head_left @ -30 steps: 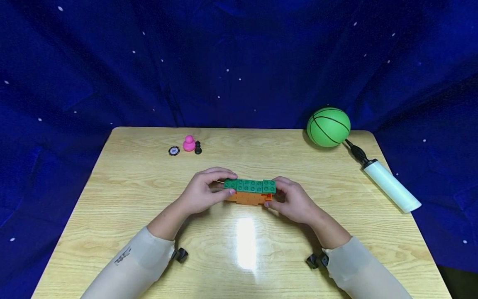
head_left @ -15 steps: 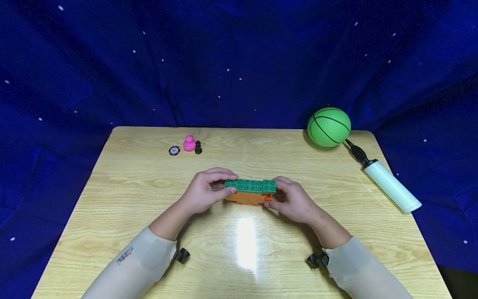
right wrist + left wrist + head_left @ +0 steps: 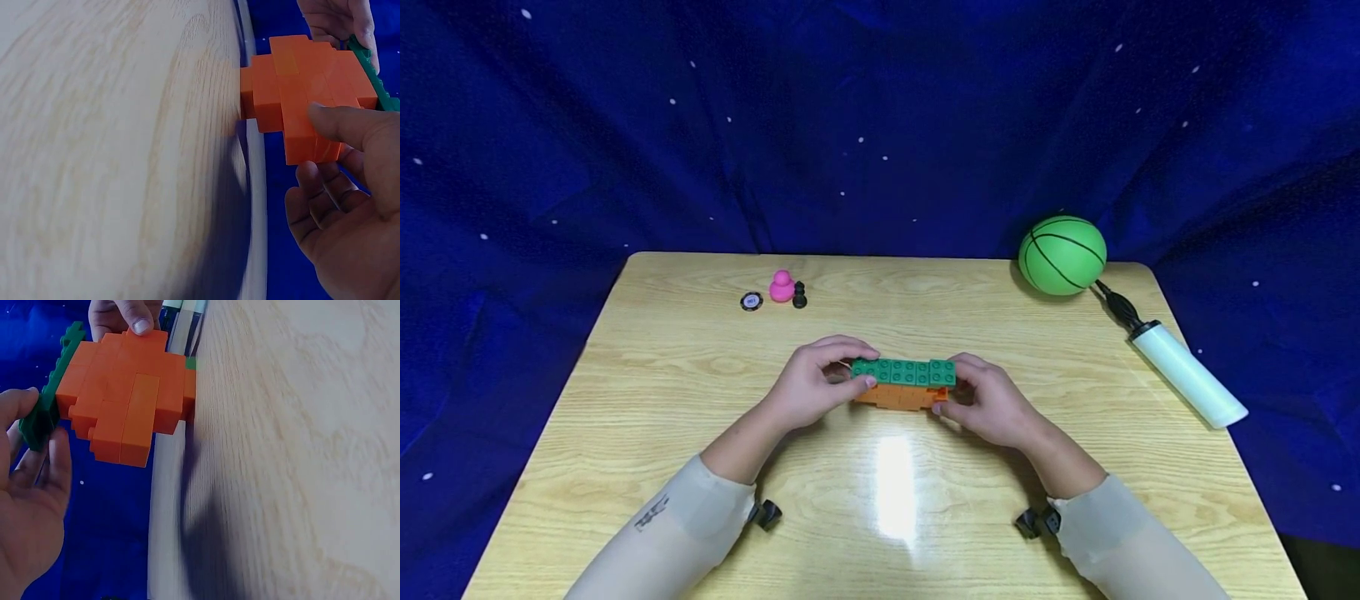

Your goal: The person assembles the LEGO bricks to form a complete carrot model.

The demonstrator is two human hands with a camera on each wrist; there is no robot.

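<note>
A build of orange toy bricks (image 3: pixel 106 387) stands at the middle of the table, stepped in outline. Along its top runs a strip of green studded bricks (image 3: pixel 902 372). My left hand (image 3: pixel 805 383) pinches the strip's left end, thumb on the near side and fingers behind. At the other end my right hand (image 3: pixel 992 404) grips the orange bricks, its thumb (image 3: pixel 344 122) pressed on one face and its fingers curled under or behind. In the left wrist view the green strip (image 3: pixel 53 394) meets the orange side; whether it is fully pressed on I cannot tell.
A pink rubber duck (image 3: pixel 782 287), a black chess pawn (image 3: pixel 800 295) and a poker chip (image 3: pixel 751 301) are at the back left of the wooden table (image 3: pixel 662 375). A green ball (image 3: pixel 1062 255) and a hand pump (image 3: pixel 1187 375) lie at the back right.
My left thumb has shifted up very slightly on the green strip's edge. The right hand and the brick build look the same.
</note>
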